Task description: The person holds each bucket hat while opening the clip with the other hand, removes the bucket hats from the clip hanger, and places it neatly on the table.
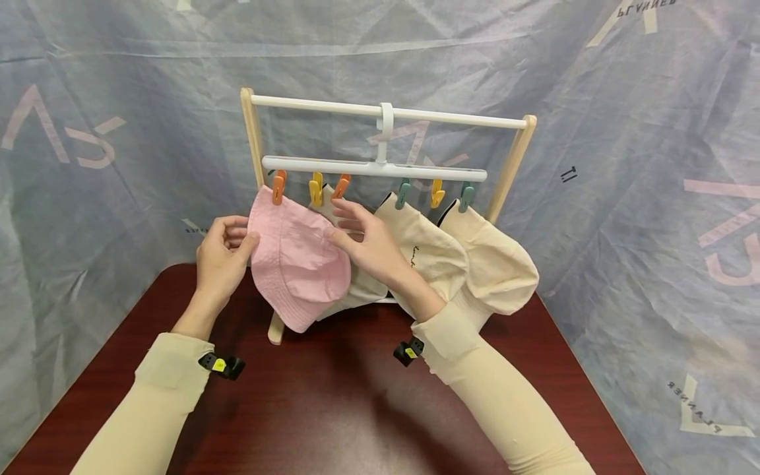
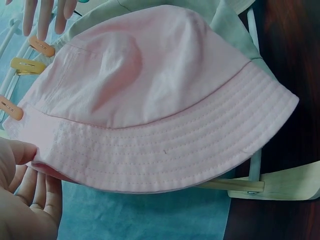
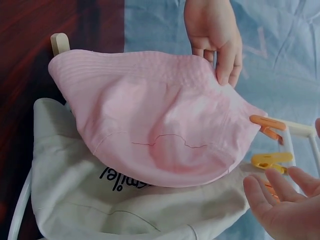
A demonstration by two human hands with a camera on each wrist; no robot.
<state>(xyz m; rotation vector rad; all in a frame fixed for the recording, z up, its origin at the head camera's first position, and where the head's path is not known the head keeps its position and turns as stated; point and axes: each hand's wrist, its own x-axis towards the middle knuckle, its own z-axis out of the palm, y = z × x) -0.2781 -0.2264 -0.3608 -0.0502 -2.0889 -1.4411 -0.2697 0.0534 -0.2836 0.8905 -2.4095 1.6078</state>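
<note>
A pink bucket hat (image 1: 303, 260) hangs by its brim from an orange clothespin (image 1: 278, 187) at the left end of a white clip hanger (image 1: 332, 166). My left hand (image 1: 220, 257) pinches the brim's left edge, with the thumb (image 2: 22, 151) on the near side and fingers behind. Over the crown side is my right hand (image 1: 375, 245), its fingers spread and nothing in its grasp. Those fingertips are close to a second orange clothespin (image 1: 341, 187), and a yellow clothespin (image 3: 271, 160) is just beside them in the right wrist view.
Several cream bucket hats (image 1: 495, 257) hang to the right and behind the pink one, one with dark lettering. Green clothespins (image 1: 466, 196) hold some. The hanger hooks over a rack's white rod (image 1: 463, 119) between wooden posts (image 1: 512, 168). Below is a dark red table (image 1: 309, 409); grey-blue sheeting (image 1: 119, 59) surrounds it.
</note>
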